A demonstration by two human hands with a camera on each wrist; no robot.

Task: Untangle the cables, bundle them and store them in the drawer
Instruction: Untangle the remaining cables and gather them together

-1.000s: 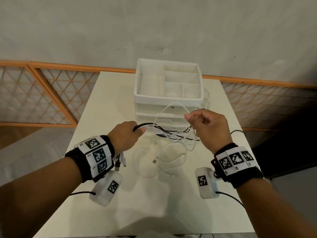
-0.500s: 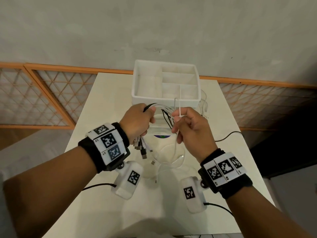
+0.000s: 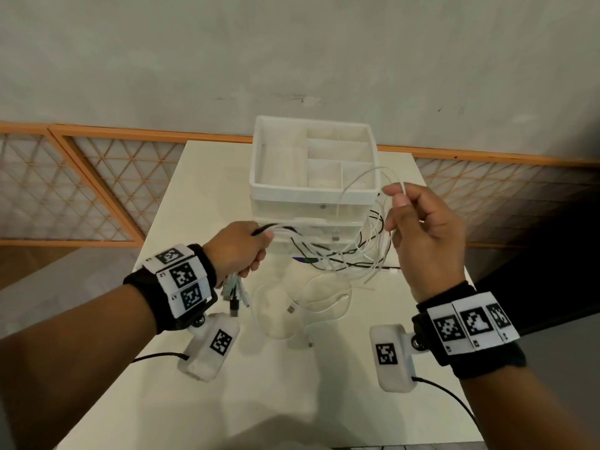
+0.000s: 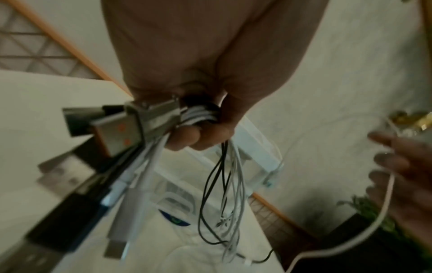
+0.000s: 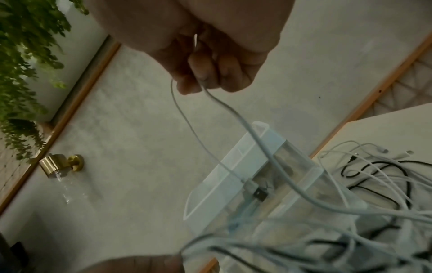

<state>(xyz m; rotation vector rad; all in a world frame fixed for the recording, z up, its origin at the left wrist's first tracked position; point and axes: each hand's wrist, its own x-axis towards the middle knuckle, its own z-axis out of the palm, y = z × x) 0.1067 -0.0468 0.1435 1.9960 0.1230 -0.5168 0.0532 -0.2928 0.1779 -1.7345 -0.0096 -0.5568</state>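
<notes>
My left hand (image 3: 256,251) grips a bunch of white and black cables (image 3: 337,254) in a fist, and their USB plugs (image 3: 234,295) hang below it. In the left wrist view the left hand (image 4: 198,129) is curled round the cables (image 4: 224,194), with plugs (image 4: 117,133) sticking out. My right hand (image 3: 394,198) is raised to the right and pinches one thin white cable (image 3: 360,177) that arcs up out of the tangle. The right hand (image 5: 201,77) also shows that pinch on the white cable (image 5: 247,129). The white drawer unit (image 3: 311,193) stands behind the hands.
The white table (image 3: 201,196) carries a loose loop of white cable (image 3: 302,306) with a USB plug in front of the drawer unit. An orange lattice rail (image 3: 81,190) runs along the wall behind. Black camera leads trail off both wrists.
My right hand has moved right and away from the left hand, drawing one white cable out of the tangle. The left hand has dropped a little, still gripping the bunch.
</notes>
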